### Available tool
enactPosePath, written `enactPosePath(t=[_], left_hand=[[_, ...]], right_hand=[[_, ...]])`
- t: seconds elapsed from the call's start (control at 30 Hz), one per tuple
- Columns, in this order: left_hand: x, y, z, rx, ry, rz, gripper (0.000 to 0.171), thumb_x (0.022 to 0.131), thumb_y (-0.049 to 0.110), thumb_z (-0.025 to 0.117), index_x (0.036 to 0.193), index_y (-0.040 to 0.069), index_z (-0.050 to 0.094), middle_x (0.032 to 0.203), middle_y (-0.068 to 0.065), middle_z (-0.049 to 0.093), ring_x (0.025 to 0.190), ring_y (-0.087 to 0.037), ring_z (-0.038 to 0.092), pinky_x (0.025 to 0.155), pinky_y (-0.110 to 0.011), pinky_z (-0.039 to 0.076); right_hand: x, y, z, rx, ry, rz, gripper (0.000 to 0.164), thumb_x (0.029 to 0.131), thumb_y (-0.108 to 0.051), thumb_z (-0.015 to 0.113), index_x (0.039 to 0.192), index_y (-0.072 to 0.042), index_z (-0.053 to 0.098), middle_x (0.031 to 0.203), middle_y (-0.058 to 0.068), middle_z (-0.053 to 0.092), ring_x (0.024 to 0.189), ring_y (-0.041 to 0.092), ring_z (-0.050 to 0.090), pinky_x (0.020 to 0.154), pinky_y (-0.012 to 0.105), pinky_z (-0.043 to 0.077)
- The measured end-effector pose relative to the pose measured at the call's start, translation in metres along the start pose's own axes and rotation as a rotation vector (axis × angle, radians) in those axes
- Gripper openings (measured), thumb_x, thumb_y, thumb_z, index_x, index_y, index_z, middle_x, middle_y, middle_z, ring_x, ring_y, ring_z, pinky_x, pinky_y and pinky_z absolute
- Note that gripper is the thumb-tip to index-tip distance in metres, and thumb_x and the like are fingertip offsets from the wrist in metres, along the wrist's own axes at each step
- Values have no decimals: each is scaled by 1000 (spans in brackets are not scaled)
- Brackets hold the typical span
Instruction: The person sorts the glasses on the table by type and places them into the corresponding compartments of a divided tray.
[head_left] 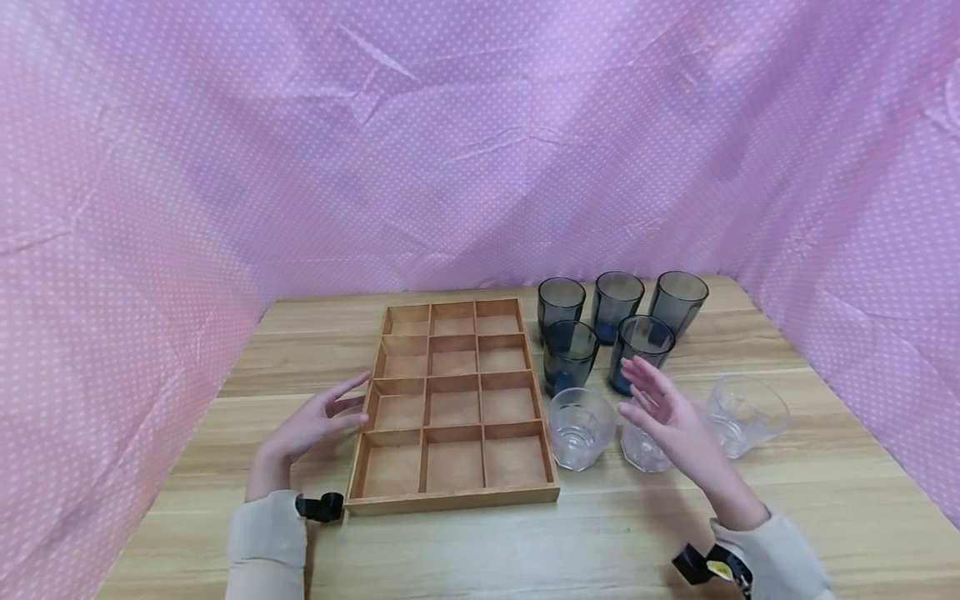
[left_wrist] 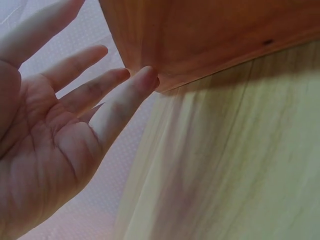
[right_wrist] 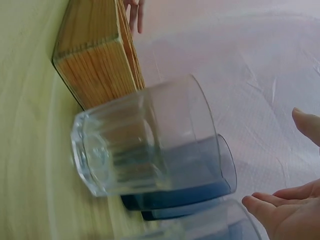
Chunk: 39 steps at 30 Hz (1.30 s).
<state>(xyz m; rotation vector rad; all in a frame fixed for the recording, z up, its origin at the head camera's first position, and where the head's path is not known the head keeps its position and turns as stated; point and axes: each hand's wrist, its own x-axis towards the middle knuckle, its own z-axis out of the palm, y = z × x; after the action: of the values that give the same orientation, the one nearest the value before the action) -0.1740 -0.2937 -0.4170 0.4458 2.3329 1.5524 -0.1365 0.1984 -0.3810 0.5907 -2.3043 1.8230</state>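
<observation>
A wooden box (head_left: 453, 502) with several square compartments lies on the table. My left hand (head_left: 311, 425) is at its left side, fingers extended; in the left wrist view, fingertips (left_wrist: 146, 79) are at the corner of the box wall (left_wrist: 200, 40), but contact cannot be told. My right hand (head_left: 675, 425), fingers loosely spread and holding nothing, hovers above a clear glass (head_left: 643, 454) and partly hides it. Another clear glass (head_left: 580, 437) stands upright beside the box, and a third clear glass (head_left: 750, 412) is farther right.
Several smoky dark glasses stand behind the clear ones, among them a front left glass (head_left: 570, 362), a front right glass (head_left: 643, 337) and a back right glass (head_left: 678, 300). A pink dotted cloth (head_left: 480, 167) hangs around the wooden table (head_left: 465, 558).
</observation>
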Motion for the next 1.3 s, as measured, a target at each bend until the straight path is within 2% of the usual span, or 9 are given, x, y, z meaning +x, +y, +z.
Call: enactPosePath(t=[0.07, 0.2, 0.27, 0.4, 0.47, 0.7, 0.77, 1.07, 1.3], left_hand=[[-1, 0, 0, 12, 1, -2, 75, 94, 14, 62, 154, 2, 19, 158, -30, 15, 138, -56, 27, 101, -31, 50], [-1, -1, 1, 32, 5, -7, 73, 94, 14, 62, 153, 3, 21, 158, -28, 16, 137, -56, 30, 104, -44, 47], [-1, -2, 1, 45, 6, -10, 73, 94, 15, 62, 153, 3, 22, 159, -26, 17, 136, -55, 31, 104, -47, 46], [-1, -3, 2, 77, 15, -21, 72, 93, 17, 64, 152, 3, 25, 159, -25, 20, 135, -54, 35, 104, -47, 46], [-1, -3, 2, 94, 21, -28, 72, 93, 18, 65, 152, 3, 27, 158, -25, 21, 134, -54, 36, 103, -46, 47], [0, -7, 4, 120, 40, -54, 74, 91, 21, 68, 152, 5, 28, 159, -23, 22, 134, -53, 37, 104, -51, 46], [0, -7, 4, 119, 43, -61, 75, 90, 21, 69, 152, 6, 29, 159, -23, 22, 134, -53, 37, 104, -52, 45], [1, -8, 5, 112, 46, -68, 75, 89, 22, 70, 152, 10, 30, 160, -19, 22, 135, -52, 36, 105, -55, 43], [-1, -7, 5, 122, 47, -61, 75, 90, 22, 69, 153, 10, 29, 160, -20, 22, 135, -53, 36, 104, -51, 45]], right_hand=[[-1, -1, 4, -11, -6, -3, 66, 88, 9, 61, 142, 19, 25, 140, 44, 34, 119, -20, 44, 99, 4, 37], [-2, -2, 9, -70, -13, 14, 70, 84, 7, 67, 142, 17, 28, 142, 39, 38, 121, -17, 44, 99, 4, 36], [-3, -3, 12, -97, -25, 35, 73, 83, 5, 69, 143, 16, 29, 143, 37, 39, 129, -4, 46, 99, 3, 35], [-4, -3, 16, -151, -51, 69, 77, 82, 1, 73, 144, 13, 28, 145, 34, 39, 135, 37, 40, 100, 2, 32], [-5, -4, 17, -192, -56, 74, 80, 81, -1, 74, 145, 12, 29, 146, 33, 38, 134, 47, 37, 101, 3, 32], [-7, -10, 22, -320, -69, 119, 87, 79, -12, 79, 147, 9, 29, 148, 31, 38, 134, 46, 41, 105, 37, 38], [-7, -10, 24, -339, -69, 130, 88, 78, -12, 80, 146, 10, 29, 147, 32, 38, 134, 46, 42, 104, 42, 38], [-11, -9, 33, -390, -63, 155, 90, 76, -16, 82, 146, 10, 31, 148, 30, 39, 134, 46, 41, 106, 46, 38], [-14, -5, 38, -511, -31, 130, 91, 74, -19, 84, 145, 9, 34, 145, 31, 42, 127, 46, 49, 99, 50, 46]])
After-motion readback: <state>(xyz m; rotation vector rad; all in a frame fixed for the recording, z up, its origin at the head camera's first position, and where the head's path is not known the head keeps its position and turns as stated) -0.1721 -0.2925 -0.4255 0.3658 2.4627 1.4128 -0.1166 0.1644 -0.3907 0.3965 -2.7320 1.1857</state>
